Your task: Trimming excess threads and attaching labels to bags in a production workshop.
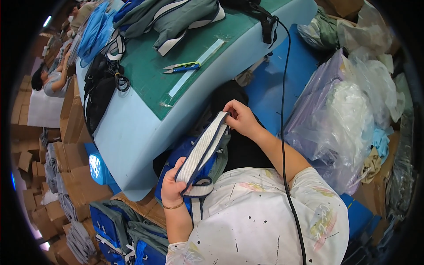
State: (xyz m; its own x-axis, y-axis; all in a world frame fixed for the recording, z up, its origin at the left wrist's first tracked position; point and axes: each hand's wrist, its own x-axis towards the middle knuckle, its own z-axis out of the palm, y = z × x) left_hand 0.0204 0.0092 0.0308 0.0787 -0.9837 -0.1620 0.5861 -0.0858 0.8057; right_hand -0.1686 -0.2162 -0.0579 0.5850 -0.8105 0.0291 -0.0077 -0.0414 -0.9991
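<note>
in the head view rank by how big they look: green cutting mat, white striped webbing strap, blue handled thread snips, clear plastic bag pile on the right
Largest to smallest as they look:
1. green cutting mat and clear plastic bag pile: look alike, not ranked
2. white striped webbing strap, though nearer the camera
3. blue handled thread snips

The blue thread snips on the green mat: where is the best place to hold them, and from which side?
Probably grip the thread snips by the blue handle, the right-hand part. They lie flat on the green mat with the bare metal blades pointing left, so coming from above at the handle end, the side next to the pale ruler, keeps fingers off the points.
</note>
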